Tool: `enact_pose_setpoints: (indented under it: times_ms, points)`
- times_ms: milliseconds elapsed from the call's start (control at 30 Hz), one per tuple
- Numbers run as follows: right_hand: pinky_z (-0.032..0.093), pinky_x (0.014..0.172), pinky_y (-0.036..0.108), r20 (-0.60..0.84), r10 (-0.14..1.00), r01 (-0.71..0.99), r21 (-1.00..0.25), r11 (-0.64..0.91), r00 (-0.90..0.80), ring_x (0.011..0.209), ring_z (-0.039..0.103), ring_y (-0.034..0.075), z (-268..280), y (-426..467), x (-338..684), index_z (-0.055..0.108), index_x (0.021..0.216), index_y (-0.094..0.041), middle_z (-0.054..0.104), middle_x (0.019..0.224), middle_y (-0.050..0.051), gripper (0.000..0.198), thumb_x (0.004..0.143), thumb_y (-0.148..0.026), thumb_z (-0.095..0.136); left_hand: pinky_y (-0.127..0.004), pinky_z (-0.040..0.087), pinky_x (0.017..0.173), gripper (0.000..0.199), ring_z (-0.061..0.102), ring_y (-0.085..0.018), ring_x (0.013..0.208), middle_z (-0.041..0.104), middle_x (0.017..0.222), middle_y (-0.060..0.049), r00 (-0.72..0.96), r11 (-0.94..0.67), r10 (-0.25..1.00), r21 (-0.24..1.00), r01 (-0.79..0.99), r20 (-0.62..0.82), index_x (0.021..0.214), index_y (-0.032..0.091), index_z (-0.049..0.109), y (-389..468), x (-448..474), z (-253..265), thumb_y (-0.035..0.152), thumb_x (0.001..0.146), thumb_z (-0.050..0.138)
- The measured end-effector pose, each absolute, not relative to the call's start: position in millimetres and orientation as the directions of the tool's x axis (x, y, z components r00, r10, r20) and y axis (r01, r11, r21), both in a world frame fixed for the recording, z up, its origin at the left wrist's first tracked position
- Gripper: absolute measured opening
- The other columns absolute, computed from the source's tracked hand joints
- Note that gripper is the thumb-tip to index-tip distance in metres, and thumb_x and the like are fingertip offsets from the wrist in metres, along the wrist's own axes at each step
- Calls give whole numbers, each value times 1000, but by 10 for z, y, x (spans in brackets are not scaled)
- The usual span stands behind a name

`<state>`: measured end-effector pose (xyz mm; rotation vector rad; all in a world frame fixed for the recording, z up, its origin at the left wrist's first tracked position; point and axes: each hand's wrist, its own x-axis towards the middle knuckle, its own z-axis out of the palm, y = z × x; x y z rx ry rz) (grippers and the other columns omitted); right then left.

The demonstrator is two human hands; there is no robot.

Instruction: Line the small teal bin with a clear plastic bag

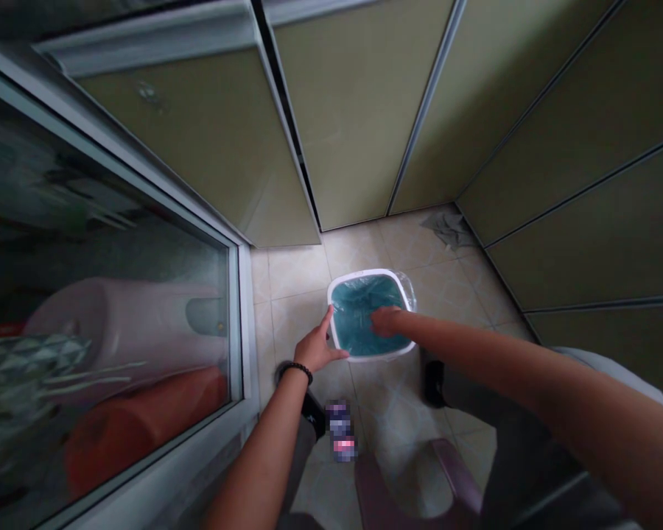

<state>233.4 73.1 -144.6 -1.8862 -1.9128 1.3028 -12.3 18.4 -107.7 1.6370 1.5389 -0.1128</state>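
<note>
On the tiled floor stands a small teal bin [359, 340] with a white rim, seen from above. Clear plastic film lines its inside, and a crumpled edge of the plastic bag [407, 288] sticks out past the right rim. My left hand [314, 346], wearing a dark bead bracelet, rests against the bin's left side with thumb and fingers spread apart. Inside the bin is my right hand [385, 322], its fingers curled; whatever they hold, if anything, is hidden.
A purple plastic stool [381, 489] is below me, near a pixelated item [341, 430]. A grey cloth [450, 230] lies by the yellowish panels [365, 110]. Left, a glass door [235, 316] shows pink and red containers [149, 416] behind it.
</note>
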Motion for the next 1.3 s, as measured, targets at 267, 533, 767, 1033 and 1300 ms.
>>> enact_pose_setpoints:
  times_ms: [267, 533, 767, 1033, 1300]
  points:
    - [52, 94, 36, -473, 754, 817, -558, 145, -456, 105, 73, 30, -683, -50, 2950, 79, 122, -27, 79, 113, 11, 34, 90, -28, 68, -33, 51, 91, 134, 70, -27, 113, 72, 128, -11, 241, 77, 802, 495, 866, -546, 172, 31, 9, 143, -89, -999, 54, 69, 90]
    - [53, 76, 29, -560, 786, 705, -667, -241, -261, 75, 69, 19, -592, -695, 3235, 61, 147, -11, 76, 83, 6, 56, 93, -21, 50, -27, 48, 81, 70, 64, -18, 84, 68, 88, -1, 167, 73, 917, 565, 822, -361, 162, 23, 46, -200, 125, -559, 33, 94, 62]
    - [48, 60, 28, -103, 988, 273, -959, -69, -114, 63, 56, 15, 738, -355, 3346, 60, 144, -13, 66, 76, 1, 59, 88, -34, 58, -25, 42, 65, 65, 43, -12, 65, 47, 69, 5, 70, -84, 995, 945, 316, 65, 151, 10, 58, -365, 261, 836, 41, 95, 65]
    - [46, 51, 33, 516, 855, 149, -851, 504, 50, 58, 52, 18, 2227, -996, 3209, 56, 150, -34, 62, 76, 1, 60, 93, -42, 70, -26, 49, 69, 101, 49, -12, 62, 55, 71, 8, -29, -668, 729, 719, 194, 684, 171, 37, 9, -1018, 553, 2495, 30, 94, 73]
    - [44, 55, 27, 411, 899, 380, -816, 436, -151, 50, 40, 9, 1795, 150, 3030, 11, 173, -26, 73, 95, 2, 99, 90, -29, 65, -22, 41, 65, 103, 42, -8, 57, 66, 78, 5, 6, -416, 901, 857, 304, 435, 172, 17, 7, 904, 730, 1869, 11, 91, 70]
